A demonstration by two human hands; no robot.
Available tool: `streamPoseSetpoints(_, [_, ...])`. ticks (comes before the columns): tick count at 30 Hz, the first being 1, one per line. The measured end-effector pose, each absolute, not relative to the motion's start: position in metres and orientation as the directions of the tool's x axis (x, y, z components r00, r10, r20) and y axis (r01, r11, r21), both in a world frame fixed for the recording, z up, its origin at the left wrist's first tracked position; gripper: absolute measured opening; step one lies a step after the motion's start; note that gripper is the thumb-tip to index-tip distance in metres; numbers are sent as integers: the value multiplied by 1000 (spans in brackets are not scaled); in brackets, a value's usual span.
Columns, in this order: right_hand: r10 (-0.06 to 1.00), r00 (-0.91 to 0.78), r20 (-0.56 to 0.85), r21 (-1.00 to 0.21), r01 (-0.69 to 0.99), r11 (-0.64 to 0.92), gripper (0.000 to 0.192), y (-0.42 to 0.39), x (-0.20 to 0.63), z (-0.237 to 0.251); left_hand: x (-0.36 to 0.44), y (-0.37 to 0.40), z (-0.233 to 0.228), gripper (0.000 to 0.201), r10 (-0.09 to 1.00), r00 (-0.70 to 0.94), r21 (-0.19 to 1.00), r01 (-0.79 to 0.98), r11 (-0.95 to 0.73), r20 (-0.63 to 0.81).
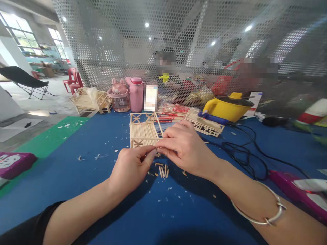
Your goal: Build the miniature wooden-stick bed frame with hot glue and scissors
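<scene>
Both hands meet over the blue table cover [76,177], fingertips pinched together at the same spot. The left hand [131,166] is curled, thumb and forefinger closed on a thin wooden stick [156,148] (only a sliver of it shows between the fingers). The right hand [185,148] comes in from the other side, its fingers bent and closed on the same stick, so the two hands touch at the tips. A silver bangle [265,212] sits on the right forearm, and a black sleeve [28,228] covers the left arm near the elbow.

Just below the hands, on the cover, lies a small cluster of short cut sticks [162,170], with pale shavings scattered around them. Directly behind the hands stands a stick-built frame [143,131], a slatted deck with crossed braces at its ends; the pinched stick is held just in front of its near edge. A second stick structure [204,125] lies flat to the right of it, near a yellow pot [226,107] with a dark lid. Black cables [242,153] trail across the cover from that side.

Further back, against the perforated mesh screen [178,44], stand a pink bottle [136,93] and a pink lidded cup [119,95], with another wooden model [88,100] at the left. A purple box [14,165] rests at the left edge, beside a green mat [51,136]
</scene>
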State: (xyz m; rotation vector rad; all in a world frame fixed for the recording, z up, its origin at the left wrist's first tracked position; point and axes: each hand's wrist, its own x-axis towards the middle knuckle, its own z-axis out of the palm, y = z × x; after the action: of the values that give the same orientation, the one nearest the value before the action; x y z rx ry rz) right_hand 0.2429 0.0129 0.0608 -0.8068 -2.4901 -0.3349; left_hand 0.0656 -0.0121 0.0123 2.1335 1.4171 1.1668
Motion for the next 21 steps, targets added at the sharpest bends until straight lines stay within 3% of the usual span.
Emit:
streamPoseSetpoints(8, [452, -702, 551, 79, 582, 809, 16, 22, 240, 58, 55, -15, 14, 26, 852, 186, 646, 580, -497, 489])
streamPoseSetpoints(11, [446, -705, 551, 162, 615, 772, 17, 25, 244, 55, 38, -16, 15, 25, 818, 71, 634, 595, -494, 571])
streamPoseSetpoints(15, [426, -703, 569, 238, 637, 734, 15, 25, 245, 49, 12, -4, 11, 27, 789, -109, 709, 525, -471, 605])
streamPoseSetpoints(21, [386, -702, 598, 297, 642, 707, 9, 26, 242, 36, 4, 4, 3, 26, 853, -16, 766, 447, -461, 522])
